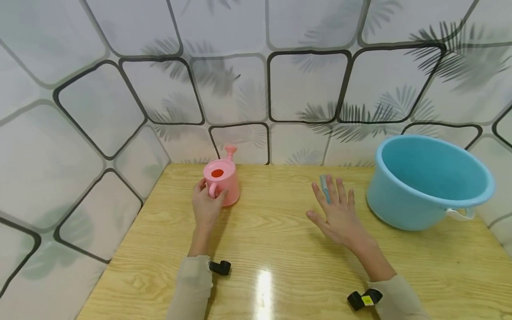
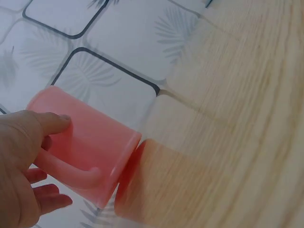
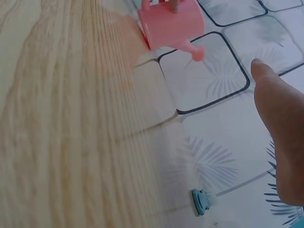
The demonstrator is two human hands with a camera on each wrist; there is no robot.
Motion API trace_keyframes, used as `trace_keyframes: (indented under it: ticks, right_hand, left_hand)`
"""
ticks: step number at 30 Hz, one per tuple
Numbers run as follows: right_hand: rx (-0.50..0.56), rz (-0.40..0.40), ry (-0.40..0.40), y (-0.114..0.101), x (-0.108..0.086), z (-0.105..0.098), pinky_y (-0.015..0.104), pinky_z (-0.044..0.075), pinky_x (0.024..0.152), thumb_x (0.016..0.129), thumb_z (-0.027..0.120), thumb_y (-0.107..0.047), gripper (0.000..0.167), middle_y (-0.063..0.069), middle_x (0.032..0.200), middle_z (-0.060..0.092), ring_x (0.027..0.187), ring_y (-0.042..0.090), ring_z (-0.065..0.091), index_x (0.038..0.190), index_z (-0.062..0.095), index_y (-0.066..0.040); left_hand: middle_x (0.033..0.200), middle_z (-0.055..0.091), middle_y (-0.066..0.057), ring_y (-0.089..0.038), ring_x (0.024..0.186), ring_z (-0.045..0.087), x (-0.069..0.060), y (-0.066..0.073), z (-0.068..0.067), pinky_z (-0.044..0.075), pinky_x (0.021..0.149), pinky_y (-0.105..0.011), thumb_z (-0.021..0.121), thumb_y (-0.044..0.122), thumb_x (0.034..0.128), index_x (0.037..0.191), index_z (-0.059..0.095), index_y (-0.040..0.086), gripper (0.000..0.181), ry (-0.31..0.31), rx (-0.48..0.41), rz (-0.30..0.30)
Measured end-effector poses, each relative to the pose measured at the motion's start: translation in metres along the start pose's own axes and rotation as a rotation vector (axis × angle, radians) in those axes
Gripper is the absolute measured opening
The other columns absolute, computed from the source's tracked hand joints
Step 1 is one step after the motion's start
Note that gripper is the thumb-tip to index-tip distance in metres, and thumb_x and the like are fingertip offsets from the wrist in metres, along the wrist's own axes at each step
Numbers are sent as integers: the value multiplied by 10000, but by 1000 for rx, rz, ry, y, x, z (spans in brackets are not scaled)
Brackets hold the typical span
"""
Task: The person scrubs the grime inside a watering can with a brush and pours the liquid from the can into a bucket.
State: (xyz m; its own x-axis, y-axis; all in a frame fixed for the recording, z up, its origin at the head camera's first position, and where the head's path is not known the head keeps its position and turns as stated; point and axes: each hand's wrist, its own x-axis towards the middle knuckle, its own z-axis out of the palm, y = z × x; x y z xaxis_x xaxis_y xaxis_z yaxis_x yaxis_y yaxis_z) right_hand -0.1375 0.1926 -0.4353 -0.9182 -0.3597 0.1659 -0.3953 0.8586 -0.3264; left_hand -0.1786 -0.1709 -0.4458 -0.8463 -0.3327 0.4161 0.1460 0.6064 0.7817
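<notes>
A pink watering can (image 1: 228, 184) stands upright at the back left, its spout toward the wall. My left hand (image 1: 208, 206) grips it at the handle side; in the left wrist view the thumb presses the can's wall (image 2: 102, 137) beside the curved handle (image 2: 71, 172). Whether its base touches the table, I cannot tell. My right hand (image 1: 340, 218) hovers over the table with straight, spread fingers and holds nothing. Just beyond its fingertips lies a small blue brush (image 1: 324, 184), partly hidden by them in the head view. The right wrist view shows the brush (image 3: 201, 202) with pale bristles.
A large blue basin (image 1: 416, 209) with a white handle (image 1: 460, 215) stands at the right, beside my right hand. The wooden table (image 1: 272, 231) meets a wall (image 1: 308, 89) with a leaf and rounded-tile pattern at the back and left.
</notes>
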Motion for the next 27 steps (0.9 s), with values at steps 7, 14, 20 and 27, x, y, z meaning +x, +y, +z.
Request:
trace_keyframes:
  ticks: [7, 14, 20, 27]
  right_hand:
    - [-7, -6, 11, 5, -1, 1, 727, -71, 1121, 1007, 414, -594, 785, 103, 1632, -215, 1478, 329, -255, 1603, 47, -239]
    - [-5, -1, 16, 11, -4, 2, 737, -62, 1114, 1006, 425, -590, 795, 132, 1633, -201, 1478, 331, -254, 1603, 32, -242]
    - [-5, 9, 8, 13, -4, 1, 748, -47, 1109, 1008, 430, -580, 798, 155, 1632, -188, 1480, 340, -244, 1603, 22, -240]
    - [-15, 13, -6, 13, -2, -3, 760, -27, 1103, 1009, 421, -586, 799, 194, 1631, -156, 1479, 349, -238, 1604, 47, -205]
  left_hand:
    - [1329, 565, -233, -409, 1216, 534, 1, 4, -2, 480, 970, -569, 809, 264, 826, 909, 709, -60, 348, -95, 152, -81]
    - [1299, 602, -205, -398, 1190, 559, 1, 5, -1, 531, 838, -602, 768, 341, 839, 965, 727, -13, 378, -136, 242, -97]
    - [1133, 644, -211, -369, 1012, 610, 1, 9, -6, 538, 721, -513, 743, 384, 839, 852, 661, -2, 395, -149, 271, -120]
    - [1108, 593, -231, -361, 945, 566, 5, 13, -28, 509, 757, -473, 744, 408, 845, 1152, 559, -57, 587, -327, 275, -185]
